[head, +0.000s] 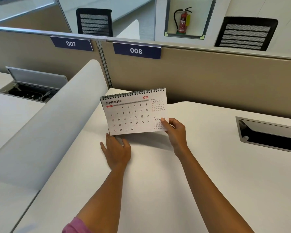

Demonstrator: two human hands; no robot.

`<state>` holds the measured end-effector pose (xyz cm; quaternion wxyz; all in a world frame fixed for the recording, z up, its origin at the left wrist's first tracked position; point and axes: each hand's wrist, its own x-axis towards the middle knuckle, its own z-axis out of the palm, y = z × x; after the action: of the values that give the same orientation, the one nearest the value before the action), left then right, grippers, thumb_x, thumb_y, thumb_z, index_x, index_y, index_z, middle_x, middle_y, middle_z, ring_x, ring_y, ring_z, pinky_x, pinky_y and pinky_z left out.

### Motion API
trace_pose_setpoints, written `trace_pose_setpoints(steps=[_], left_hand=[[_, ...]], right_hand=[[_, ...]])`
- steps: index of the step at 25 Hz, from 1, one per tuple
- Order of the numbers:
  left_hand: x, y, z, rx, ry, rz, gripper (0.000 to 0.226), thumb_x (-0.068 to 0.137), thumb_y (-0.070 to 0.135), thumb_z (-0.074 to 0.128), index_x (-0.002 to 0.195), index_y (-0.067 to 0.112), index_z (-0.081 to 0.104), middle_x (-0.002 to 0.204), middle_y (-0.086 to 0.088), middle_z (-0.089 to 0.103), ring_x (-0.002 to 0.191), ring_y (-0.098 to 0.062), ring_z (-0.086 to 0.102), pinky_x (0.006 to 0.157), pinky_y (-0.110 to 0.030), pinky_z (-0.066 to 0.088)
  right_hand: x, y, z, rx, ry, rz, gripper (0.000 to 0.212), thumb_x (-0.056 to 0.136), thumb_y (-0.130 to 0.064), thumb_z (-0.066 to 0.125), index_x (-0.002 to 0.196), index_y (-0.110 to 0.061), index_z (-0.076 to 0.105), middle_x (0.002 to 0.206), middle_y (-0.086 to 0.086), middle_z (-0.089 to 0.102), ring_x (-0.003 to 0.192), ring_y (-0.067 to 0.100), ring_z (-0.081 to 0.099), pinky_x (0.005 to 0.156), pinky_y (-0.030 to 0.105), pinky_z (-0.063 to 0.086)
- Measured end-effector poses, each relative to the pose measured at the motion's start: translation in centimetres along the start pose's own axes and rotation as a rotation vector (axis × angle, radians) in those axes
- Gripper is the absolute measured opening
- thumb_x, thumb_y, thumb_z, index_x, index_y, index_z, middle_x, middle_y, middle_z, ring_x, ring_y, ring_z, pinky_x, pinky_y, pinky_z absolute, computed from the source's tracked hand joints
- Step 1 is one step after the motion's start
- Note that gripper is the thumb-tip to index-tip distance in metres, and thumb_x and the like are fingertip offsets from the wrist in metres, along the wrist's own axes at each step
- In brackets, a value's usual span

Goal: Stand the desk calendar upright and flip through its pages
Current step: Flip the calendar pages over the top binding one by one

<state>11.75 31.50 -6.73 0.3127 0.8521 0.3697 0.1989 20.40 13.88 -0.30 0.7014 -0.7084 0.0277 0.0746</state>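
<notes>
- Standing tilted on the white worktop, the white spiral-bound paper desk calendar shows September.
- Right hand pinches the page's lower right corner between thumb and fingers; left hand lies open, fingertips touching the base's lower left edge.
- It looks light, its thin sheets likely flexing and tearing easily; corners suit flipping, the base suits steadying.

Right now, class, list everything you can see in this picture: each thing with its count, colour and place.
desk calendar: one, white, September 2026, centre of desk
desk: one, white, foreground
cable hatches: two, grey, both open, left and right
curved divider: one, light grey, left
partition: beige, behind desk
number signs: two, navy, 007 and 008
chairs: two, black, beyond partition
fire extinguisher: one, red, wall niche
left hand: below calendar's lower left corner
right hand: pinching lower right corner
</notes>
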Motion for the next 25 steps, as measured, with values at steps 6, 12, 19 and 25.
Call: trace_pose_setpoints(steps=[6, 12, 19, 25], left_hand=[[0.0, 0.1, -0.1, 0.001, -0.011, 0.025, 0.045, 0.092, 0.019, 0.047, 0.136, 0.014, 0.050, 0.132, -0.010, 0.060, 0.142, -0.025, 0.037, 0.125, -0.047, 0.005], [-0.2, 0.2, -0.4, 0.032, -0.017, 0.049, 0.056, 0.097, 0.024, 0.047, 0.152, 0.023, 0.035, 0.143, -0.006, 0.054, 0.143, -0.024, 0.038, 0.125, -0.045, 0.004], [-0.5, 0.4, -0.5, -0.009, 0.023, 0.044, 0.053, 0.097, 0.022, 0.048, 0.148, 0.014, 0.037, 0.144, -0.008, 0.053, 0.140, -0.022, 0.041, 0.125, -0.047, 0.008], [-0.3, 0.4, -0.5, -0.029, -0.012, 0.008, 0.063, 0.098, 0.025, 0.046, 0.155, 0.012, 0.023, 0.157, -0.006, 0.039, 0.150, -0.019, 0.026, 0.127, -0.042, 0.000]], right_hand=[[-0.6, -1.1, -0.7, 0.226, -0.260, 0.099, 0.023, 0.093, -0.032, 0.060, 0.110, -0.018, 0.066, 0.109, 0.002, 0.074, 0.102, 0.016, 0.068, 0.081, 0.026, 0.057], [-1.2, -2.8, -1.1, 0.375, -0.364, 0.181, 0.034, 0.095, -0.040, 0.052, 0.121, -0.021, 0.064, 0.120, 0.006, 0.070, 0.108, 0.019, 0.066, 0.092, 0.035, 0.054], [-1.0, -5.8, -1.9, 0.662, -0.499, 0.231, 0.069, 0.087, -0.061, 0.049, 0.136, -0.013, 0.055, 0.132, 0.013, 0.062, 0.114, 0.027, 0.062, 0.095, 0.038, 0.051], [0.4, -8.7, -1.2, 0.823, -0.680, 0.230, 0.092, 0.084, -0.076, 0.037, 0.144, -0.007, 0.043, 0.146, 0.015, 0.047, 0.135, 0.034, 0.045, 0.115, 0.043, 0.034]])
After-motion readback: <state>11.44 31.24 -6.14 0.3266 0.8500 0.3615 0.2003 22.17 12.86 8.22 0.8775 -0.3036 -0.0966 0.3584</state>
